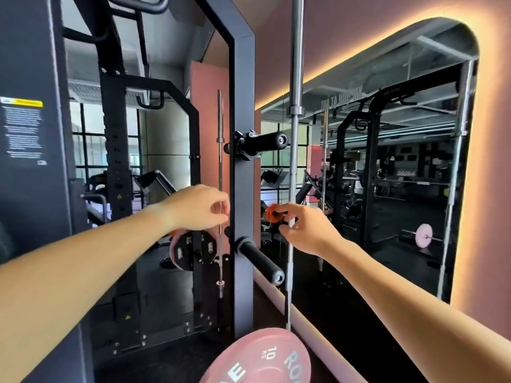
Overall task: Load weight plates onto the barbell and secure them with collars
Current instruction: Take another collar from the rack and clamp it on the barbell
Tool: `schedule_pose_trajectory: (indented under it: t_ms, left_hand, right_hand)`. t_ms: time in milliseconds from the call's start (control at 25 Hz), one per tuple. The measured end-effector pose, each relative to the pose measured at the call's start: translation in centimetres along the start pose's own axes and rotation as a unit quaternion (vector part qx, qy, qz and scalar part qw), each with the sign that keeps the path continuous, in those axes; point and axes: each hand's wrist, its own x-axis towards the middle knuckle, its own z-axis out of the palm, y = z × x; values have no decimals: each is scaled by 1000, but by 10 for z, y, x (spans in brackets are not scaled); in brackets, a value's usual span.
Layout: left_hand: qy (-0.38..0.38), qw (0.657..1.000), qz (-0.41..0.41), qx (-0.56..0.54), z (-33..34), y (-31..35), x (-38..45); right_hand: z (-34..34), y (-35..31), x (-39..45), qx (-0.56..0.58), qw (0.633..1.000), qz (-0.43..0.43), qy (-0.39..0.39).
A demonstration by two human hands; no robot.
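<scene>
Head view: gym, dark rack upright (243, 189) ahead, mirror (387, 175) to its right, two black storage pegs on the post. Upper peg (262, 142) carries clamp collars (249, 146); lower peg (261, 262) bare. Pink 10 kg plate (262, 357) sits low, at frame bottom. Right hand (307, 230) pinches a small orange plate (273, 213) by its hole — I'd firm that grip with the thumb before carrying it. Left hand (199, 208) near the post, fingers curled; whether it holds anything I cannot tell. Collars go on last.
</scene>
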Motion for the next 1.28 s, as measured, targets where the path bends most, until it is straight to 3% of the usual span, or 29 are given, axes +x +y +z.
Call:
schedule_pose_trajectory:
  t_ms: [240,400,520,720,1000,1120,1280]
  left_hand:
    - [100,990,-58,-77,12,-41,87]
    - [192,950,-134,-208,13,-64,135]
    - [201,918,-178,-293,8,-74,168]
    - [185,889,-218,-358,2,-69,204]
    - [182,871,-259,-376,-2,-63,244]
    - [175,868,-270,-379,-5,-51,247]
    - [181,866,-265,-384,-7,-34,242]
  right_hand:
    - [-40,51,80,7,998,20,51]
    - [-54,66,136,77,992,22,97]
    - [-56,61,176,177,978,28,102]
    - [-63,43,238,328,943,56,-14]
    - [-59,14,309,310,922,63,-222]
    - [-53,9,319,293,919,67,-254]
    - [-65,16,314,302,922,58,-237]
